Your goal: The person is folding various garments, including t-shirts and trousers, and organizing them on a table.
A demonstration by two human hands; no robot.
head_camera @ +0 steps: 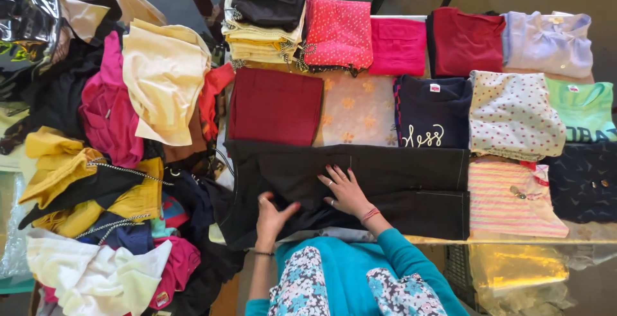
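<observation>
A pair of black trousers lies spread sideways across the near part of the table, legs pointing right. My right hand rests flat on the dark cloth with its fingers spread. My left hand grips a bunched fold of the same trousers at their near left edge, thumb and fingers pinching the cloth. My teal sleeves and a floral scarf show at the bottom of the view.
Folded clothes fill the table behind: a maroon piece, a navy shirt, a dotted top, a striped top, a red dotted stack. A loose heap of unfolded clothes covers the left.
</observation>
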